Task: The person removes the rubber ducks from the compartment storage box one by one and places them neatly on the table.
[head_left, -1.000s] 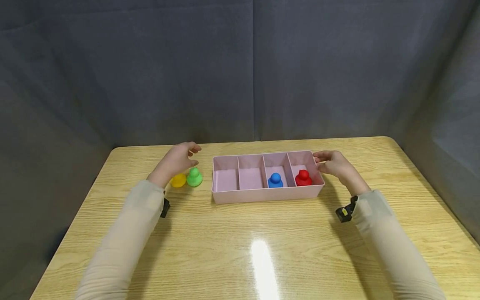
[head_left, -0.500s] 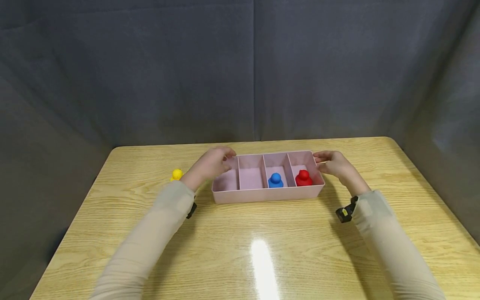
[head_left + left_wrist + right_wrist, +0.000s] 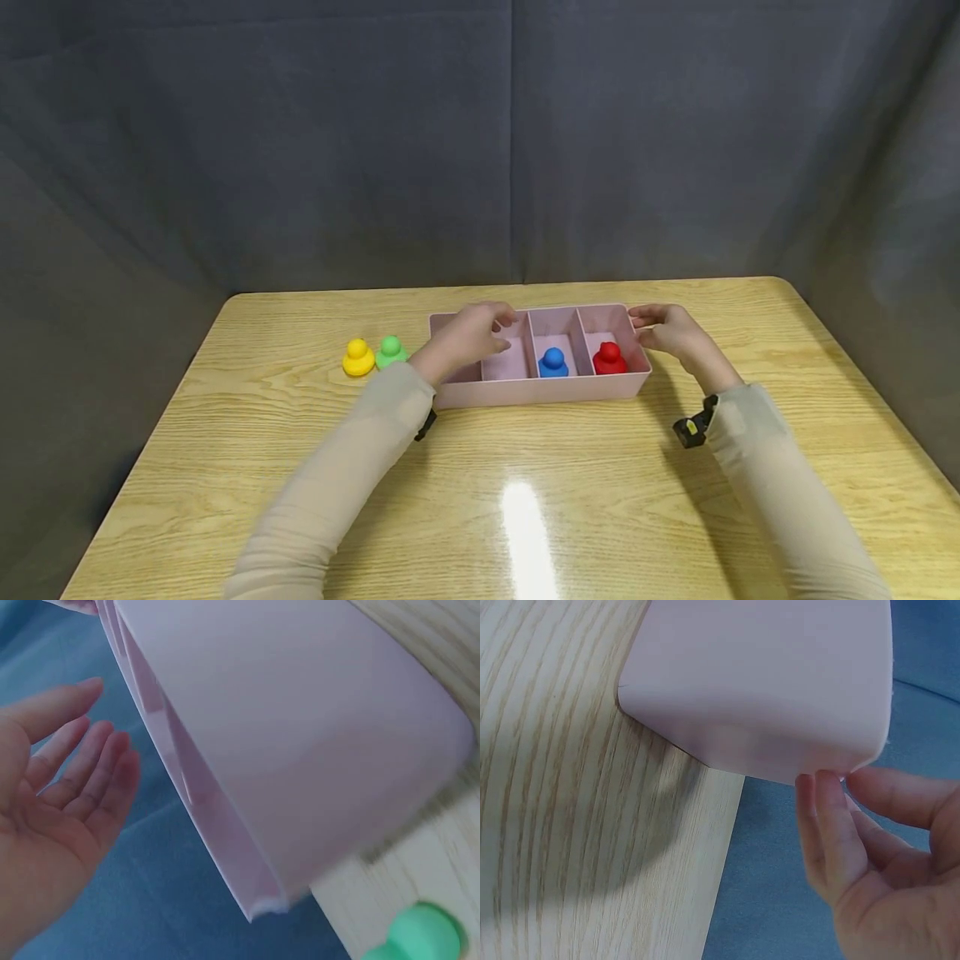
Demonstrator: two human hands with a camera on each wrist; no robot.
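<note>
From the head view, a pink tray [image 3: 540, 387] with four compartments in a row sits on the wooden bench [image 3: 525, 483]. The compartment at the right end holds a red figure [image 3: 609, 358], and the one next to it holds a blue figure [image 3: 552, 362]. The left hand [image 3: 468, 337] hangs over the two left compartments with its fingers loosely curled toward the far rim; nothing shows in its grasp, and it hides most of those two compartments, so what lies in them cannot be told. The right hand [image 3: 671, 329] is at the tray's right end wall, fingers bent loosely, fingertips at the rim. Out on the bench to the left of the tray, a yellow figure [image 3: 358, 358] and a green figure [image 3: 391, 352] stand side by side, close together.

In the left wrist view, the left hand [image 3: 52, 810] is spread, fingers nearly straight and holding nothing, just beside the tray's [image 3: 300, 735] outer wall. The green figure [image 3: 420, 937] shows at the lower edge, on the bench.

In the right wrist view, the right hand's [image 3: 877, 855] fingertips touch the tray's [image 3: 765, 682] corner at its rim, the fingers relaxed rather than gripping.
</note>
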